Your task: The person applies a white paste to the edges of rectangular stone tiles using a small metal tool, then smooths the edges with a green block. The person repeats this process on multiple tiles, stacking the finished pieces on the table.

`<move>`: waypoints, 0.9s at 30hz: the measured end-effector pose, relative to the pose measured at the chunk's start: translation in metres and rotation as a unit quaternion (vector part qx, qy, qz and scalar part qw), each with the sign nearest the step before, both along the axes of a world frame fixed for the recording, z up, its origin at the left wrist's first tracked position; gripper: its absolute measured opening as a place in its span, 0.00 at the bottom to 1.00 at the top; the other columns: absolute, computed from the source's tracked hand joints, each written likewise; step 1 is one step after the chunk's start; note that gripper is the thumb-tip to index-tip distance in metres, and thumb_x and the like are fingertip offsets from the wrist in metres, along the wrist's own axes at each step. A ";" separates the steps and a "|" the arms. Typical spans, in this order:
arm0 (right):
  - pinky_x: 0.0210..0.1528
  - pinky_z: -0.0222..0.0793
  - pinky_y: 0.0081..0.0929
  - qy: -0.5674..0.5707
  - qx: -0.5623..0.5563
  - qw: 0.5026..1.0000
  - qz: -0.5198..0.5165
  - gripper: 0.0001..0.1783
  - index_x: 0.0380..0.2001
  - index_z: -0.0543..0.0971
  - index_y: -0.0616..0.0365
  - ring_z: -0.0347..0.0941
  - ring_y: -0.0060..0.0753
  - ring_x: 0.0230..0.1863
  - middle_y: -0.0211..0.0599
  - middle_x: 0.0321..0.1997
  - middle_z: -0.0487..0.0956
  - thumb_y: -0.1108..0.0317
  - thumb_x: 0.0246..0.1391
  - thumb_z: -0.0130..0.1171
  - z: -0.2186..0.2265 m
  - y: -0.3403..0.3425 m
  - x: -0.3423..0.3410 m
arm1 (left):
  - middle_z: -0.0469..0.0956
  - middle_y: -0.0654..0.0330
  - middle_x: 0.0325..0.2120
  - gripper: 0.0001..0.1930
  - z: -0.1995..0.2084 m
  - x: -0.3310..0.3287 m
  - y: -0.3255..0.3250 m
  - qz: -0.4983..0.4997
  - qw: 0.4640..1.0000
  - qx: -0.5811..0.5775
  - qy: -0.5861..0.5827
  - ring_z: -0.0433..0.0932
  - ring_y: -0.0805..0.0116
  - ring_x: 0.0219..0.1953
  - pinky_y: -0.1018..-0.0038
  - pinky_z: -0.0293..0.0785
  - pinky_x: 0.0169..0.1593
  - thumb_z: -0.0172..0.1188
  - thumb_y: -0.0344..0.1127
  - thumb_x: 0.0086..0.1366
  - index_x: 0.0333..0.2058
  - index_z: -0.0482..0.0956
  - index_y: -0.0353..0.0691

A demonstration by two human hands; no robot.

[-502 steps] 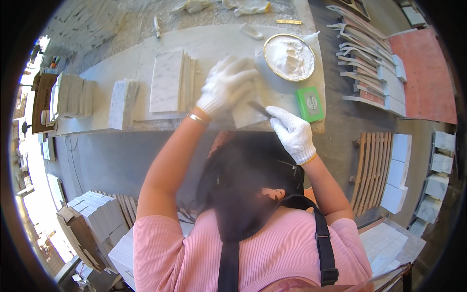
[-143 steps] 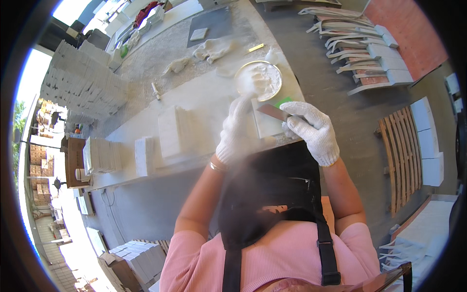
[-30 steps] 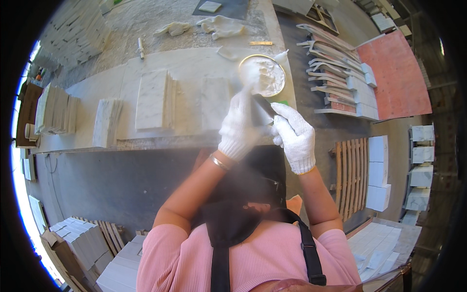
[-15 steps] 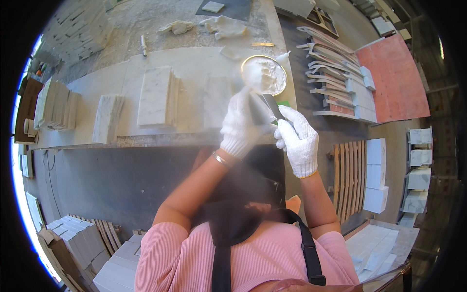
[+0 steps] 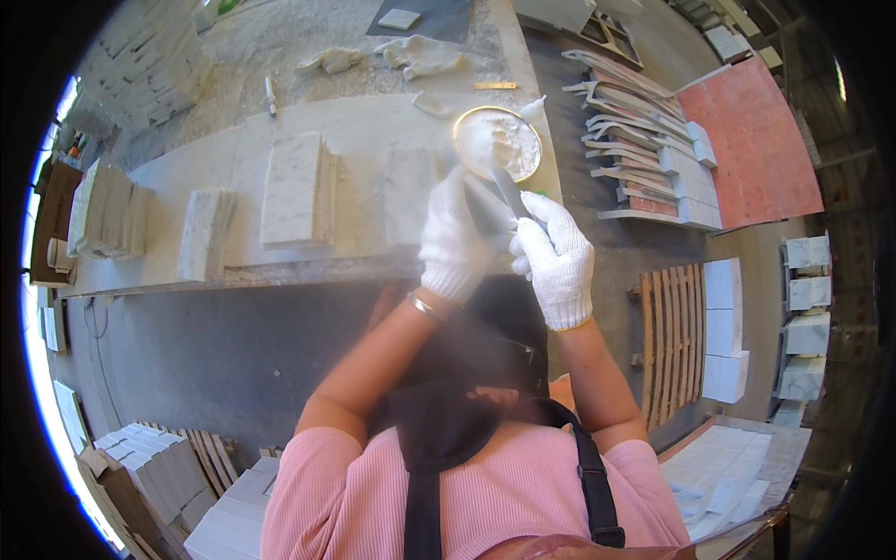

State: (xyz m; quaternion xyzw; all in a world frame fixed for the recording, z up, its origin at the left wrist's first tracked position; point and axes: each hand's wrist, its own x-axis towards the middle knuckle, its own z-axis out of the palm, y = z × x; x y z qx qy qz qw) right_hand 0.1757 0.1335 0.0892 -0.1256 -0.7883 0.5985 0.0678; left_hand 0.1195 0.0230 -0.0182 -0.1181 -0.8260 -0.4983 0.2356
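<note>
My left hand (image 5: 450,245), in a white knitted glove, is closed on a thin grey-white tile (image 5: 485,207), seen at a steep angle and hazy. In its white glove, my right hand (image 5: 558,266) grips a putty knife (image 5: 510,194) whose dark grey blade lies close against the tile; its handle is mostly hidden by the fingers. Just beyond both hands stands a round bowl (image 5: 455,154) with a gold-coloured rim, holding white paste (image 5: 509,140). A haze blurs the middle of the view around my left hand.
Marble tiles (image 5: 291,191) stand in stacks along the worktable (image 5: 359,266), with more (image 5: 107,210) at its left end. Crumpled gloves (image 5: 420,58) lie farther back. To the right are a rack of thin strips (image 5: 635,140), a red board (image 5: 751,145) and a wooden pallet (image 5: 670,341).
My right hand has shifted slightly left and up with the putty knife, and the blade now points closer to the bowl. The left hand has hardly moved.
</note>
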 end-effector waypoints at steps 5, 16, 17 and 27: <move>0.28 0.71 0.17 -0.038 0.055 0.998 -0.008 0.19 0.61 0.79 0.60 0.74 0.15 0.27 0.34 0.35 0.83 0.75 0.69 0.57 0.006 0.007 0.011 | 0.71 0.43 0.58 0.59 -0.001 -0.001 0.004 0.005 1.000 0.000 -0.015 0.73 0.42 0.60 0.53 0.77 0.59 0.84 0.37 0.41 0.70 0.58 0.38; 0.27 0.74 0.20 0.062 0.054 0.997 0.012 0.17 0.58 0.80 0.61 0.75 0.17 0.28 0.37 0.40 0.83 0.77 0.67 0.59 -0.017 -0.014 -0.007 | 0.70 0.43 0.59 0.55 -0.004 -0.001 0.003 0.013 1.000 0.003 0.002 0.73 0.42 0.60 0.54 0.77 0.59 0.82 0.40 0.46 0.70 0.59 0.37; 0.27 0.74 0.21 0.066 0.079 0.994 0.030 0.17 0.58 0.81 0.61 0.76 0.17 0.28 0.37 0.40 0.83 0.77 0.67 0.59 -0.017 -0.017 -0.008 | 0.70 0.43 0.59 0.54 -0.004 -0.001 0.002 0.008 1.000 0.000 -0.016 0.73 0.42 0.60 0.54 0.77 0.59 0.82 0.40 0.47 0.70 0.59 0.37; 0.27 0.70 0.17 0.020 0.009 0.999 -0.030 0.19 0.60 0.80 0.61 0.73 0.15 0.25 0.33 0.31 0.83 0.75 0.67 0.59 0.003 0.015 0.017 | 0.72 0.43 0.57 0.59 0.005 0.001 0.002 0.006 1.000 -0.001 0.003 0.73 0.41 0.59 0.54 0.77 0.59 0.86 0.40 0.41 0.69 0.59 0.32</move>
